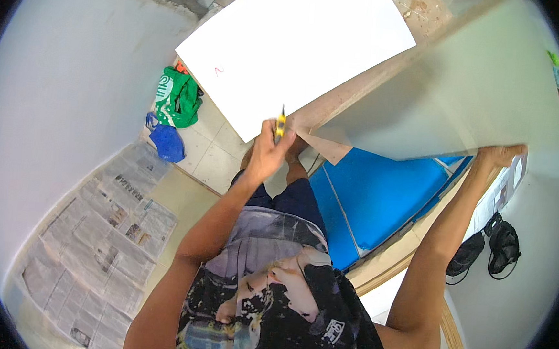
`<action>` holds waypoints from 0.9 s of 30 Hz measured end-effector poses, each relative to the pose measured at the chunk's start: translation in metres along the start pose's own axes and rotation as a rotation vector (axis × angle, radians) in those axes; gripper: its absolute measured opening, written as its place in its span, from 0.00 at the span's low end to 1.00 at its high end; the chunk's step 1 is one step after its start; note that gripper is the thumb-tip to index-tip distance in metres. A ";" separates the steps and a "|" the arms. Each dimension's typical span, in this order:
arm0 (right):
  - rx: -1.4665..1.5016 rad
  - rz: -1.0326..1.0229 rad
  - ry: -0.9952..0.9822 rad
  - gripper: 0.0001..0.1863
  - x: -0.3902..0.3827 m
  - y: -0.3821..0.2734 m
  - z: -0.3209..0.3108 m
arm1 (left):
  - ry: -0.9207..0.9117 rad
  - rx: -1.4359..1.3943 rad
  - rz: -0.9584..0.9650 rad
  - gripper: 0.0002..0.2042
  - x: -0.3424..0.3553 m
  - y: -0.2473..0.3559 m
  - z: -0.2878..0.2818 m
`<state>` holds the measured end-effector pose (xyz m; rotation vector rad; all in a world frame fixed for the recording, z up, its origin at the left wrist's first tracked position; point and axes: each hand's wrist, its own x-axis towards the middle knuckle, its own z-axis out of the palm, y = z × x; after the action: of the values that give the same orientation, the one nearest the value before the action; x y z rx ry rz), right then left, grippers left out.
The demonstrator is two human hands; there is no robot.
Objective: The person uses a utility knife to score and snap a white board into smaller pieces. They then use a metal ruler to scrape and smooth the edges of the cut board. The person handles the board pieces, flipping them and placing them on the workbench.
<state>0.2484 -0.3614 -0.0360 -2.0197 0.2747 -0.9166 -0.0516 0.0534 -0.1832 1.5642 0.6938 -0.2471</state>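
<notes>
My left hand (269, 149) is closed around a yellow and black utility knife (280, 128), its thin dark tip pointing away from me. Just beyond it lies a large white board (294, 52) with a small red mark near its left edge. On the right, my right arm is stretched out, and my right hand (502, 155) grips the lower edge of a big pale greenish sheet (454, 89). That sheet stands tilted up. Its lower left corner comes near the knife hand, and some of my right fingers are hidden.
Blue panels (375, 194) lie below the tilted sheet. Newspaper (103, 246) covers the floor at left, near a green bag (178, 96) and a blue cloth item (166, 142). Black sandals (503, 245) are at right. A pale wall (72, 82) rises on the left.
</notes>
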 end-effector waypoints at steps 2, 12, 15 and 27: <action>0.001 0.008 0.039 0.40 -0.008 -0.015 -0.008 | -0.083 0.034 -0.097 0.23 -0.021 -0.026 0.014; -0.035 0.217 0.163 0.47 -0.004 0.022 -0.021 | -0.018 0.524 -0.002 0.15 -0.008 -0.124 0.080; 0.069 0.151 0.170 0.48 -0.012 0.009 -0.021 | -0.028 0.590 0.006 0.12 -0.006 -0.138 0.097; 0.063 0.127 0.165 0.50 -0.021 -0.004 -0.035 | -0.023 0.633 -0.014 0.12 -0.010 -0.136 0.111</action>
<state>0.2090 -0.3701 -0.0312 -1.8493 0.4545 -1.0004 -0.1088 -0.0601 -0.3049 2.1518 0.6404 -0.5317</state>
